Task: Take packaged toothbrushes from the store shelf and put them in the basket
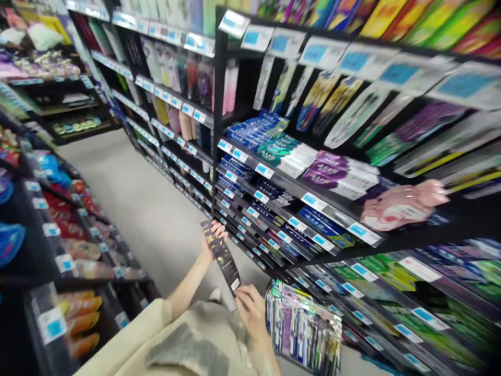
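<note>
A long, narrow black toothbrush pack (222, 255) with gold print slants in front of my body in the middle of the head view. Its upper end is gripped by my left hand (213, 239), whose fingers curl around the edge. At the lower end, near a small white label, my right hand (250, 308) pinches the pack between thumb and fingers. Just right of my right hand stands a container (303, 360) packed with several upright toothbrush packs (297, 324) in mixed colours.
Shelves on the right hold toothpaste boxes (287, 151), hanging toothbrush packs (270, 83) and a pink pouch-like package (403, 206). Farther along are bottles (191, 75). A left shelf (50, 313) with bagged goods borders the grey aisle floor (129, 193).
</note>
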Motion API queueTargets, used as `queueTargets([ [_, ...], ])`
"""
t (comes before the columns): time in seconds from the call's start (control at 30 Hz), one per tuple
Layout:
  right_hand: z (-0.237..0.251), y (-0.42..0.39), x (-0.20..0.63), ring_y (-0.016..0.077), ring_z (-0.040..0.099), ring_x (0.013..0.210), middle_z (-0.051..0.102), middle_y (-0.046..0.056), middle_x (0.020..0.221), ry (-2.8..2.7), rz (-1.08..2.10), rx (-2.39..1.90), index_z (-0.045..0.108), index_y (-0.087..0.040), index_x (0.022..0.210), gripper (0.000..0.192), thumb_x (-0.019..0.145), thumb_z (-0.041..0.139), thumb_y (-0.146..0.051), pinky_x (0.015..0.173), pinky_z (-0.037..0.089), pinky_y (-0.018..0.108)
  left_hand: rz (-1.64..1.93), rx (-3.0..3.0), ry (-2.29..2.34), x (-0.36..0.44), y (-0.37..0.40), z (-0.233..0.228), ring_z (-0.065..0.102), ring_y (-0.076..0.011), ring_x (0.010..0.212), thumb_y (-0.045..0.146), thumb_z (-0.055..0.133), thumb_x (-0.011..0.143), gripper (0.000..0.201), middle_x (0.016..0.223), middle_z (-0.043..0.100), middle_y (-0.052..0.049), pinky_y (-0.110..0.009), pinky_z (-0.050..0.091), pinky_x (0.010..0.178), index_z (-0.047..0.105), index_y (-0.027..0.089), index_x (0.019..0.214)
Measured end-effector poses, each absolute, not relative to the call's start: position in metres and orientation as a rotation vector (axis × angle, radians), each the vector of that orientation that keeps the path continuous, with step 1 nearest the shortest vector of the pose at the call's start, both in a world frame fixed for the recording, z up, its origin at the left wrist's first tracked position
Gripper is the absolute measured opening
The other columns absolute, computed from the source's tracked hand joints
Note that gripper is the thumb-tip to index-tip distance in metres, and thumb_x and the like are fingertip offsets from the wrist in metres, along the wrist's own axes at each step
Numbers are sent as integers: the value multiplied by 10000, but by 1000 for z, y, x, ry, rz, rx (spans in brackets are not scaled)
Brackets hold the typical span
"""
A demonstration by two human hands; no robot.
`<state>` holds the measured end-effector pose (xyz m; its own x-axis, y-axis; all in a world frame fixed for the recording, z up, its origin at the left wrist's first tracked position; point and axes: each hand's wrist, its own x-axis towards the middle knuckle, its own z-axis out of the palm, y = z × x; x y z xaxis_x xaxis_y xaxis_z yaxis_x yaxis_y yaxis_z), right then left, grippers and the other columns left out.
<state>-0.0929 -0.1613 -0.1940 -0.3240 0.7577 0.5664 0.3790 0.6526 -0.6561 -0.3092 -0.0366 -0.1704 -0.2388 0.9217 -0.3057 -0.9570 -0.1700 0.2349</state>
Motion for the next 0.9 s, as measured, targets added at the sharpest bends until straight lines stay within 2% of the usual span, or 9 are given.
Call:
queueTargets([
  [0.13, -199, -158, -101, 162, 704, 698, 731, 29, 833, -1816, 542, -1000, 728, -226, 914, 122, 893, 695, -111, 644, 577, 256, 1688, -262, 323, -309, -30, -178, 452, -72, 506, 12, 489, 931, 225, 639, 480, 57, -177, 382, 521, 608, 192, 869],
  [0.23, -217, -151, -100, 141, 630, 580, 691, 13, 756, -1609, 558, -1056, 707, -219, 834, 68, 888, 737, -192, 548, 525, 236, 1635, -221, 588, -304, -23, -191, 499, -84, 513, 78, 607, 895, 126, 662, 556, 52, -202, 408, 511, 654, 195, 898],
  [0.3, -231, -145, -97, 130, 568, 527, 655, 5, 705, -1442, 552, -1090, 694, -213, 777, 141, 902, 730, -267, 498, 474, 231, 1583, -152, 794, -299, -21, -197, 569, -111, 568, 171, 720, 844, 75, 721, 639, 32, -229, 466, 549, 685, 196, 905],
  [0.43, -248, -133, -85, 115, 498, 486, 576, -13, 620, -1208, 612, -1163, 670, -201, 665, 344, 911, 713, -437, 477, 423, 228, 1594, 3, 953, -290, -18, -194, 683, -152, 762, 274, 893, 651, 342, 901, 757, 0, -237, 540, 694, 737, 191, 945],
  [0.53, -249, -123, -71, 127, 495, 478, 543, -16, 597, -1079, 749, -1212, 658, -207, 620, 430, 864, 727, -555, 440, 416, 233, 1580, 97, 1013, -282, -15, -181, 704, -168, 777, 328, 941, 568, 456, 873, 767, 9, -246, 552, 716, 735, 193, 951],
  [0.63, -246, -114, -59, 146, 514, 448, 555, -11, 601, -994, 945, -1259, 675, -226, 647, 461, 802, 732, -657, 400, 442, 258, 1549, 108, 1033, -269, -13, -168, 693, -160, 678, 347, 941, 568, 524, 809, 750, 40, -266, 561, 673, 708, 212, 1018],
  [0.77, -236, -109, -53, 169, 517, 376, 591, -10, 584, -1072, 1162, -1328, 738, -246, 815, 507, 673, 787, -731, 349, 480, 306, 1564, 88, 1065, -240, -11, -156, 651, -152, 571, 369, 921, 584, 512, 714, 712, 54, -261, 523, 563, 670, 221, 1006],
  [0.9, -223, -99, -54, 176, 544, 381, 597, -22, 583, -1146, 1218, -1425, 735, -251, 943, 539, 733, 741, -748, 335, 463, 283, 1518, 299, 1064, -212, 9, -142, 618, -135, 585, 439, 905, 651, 421, 689, 665, 43, -228, 484, 551, 677, 204, 917],
])
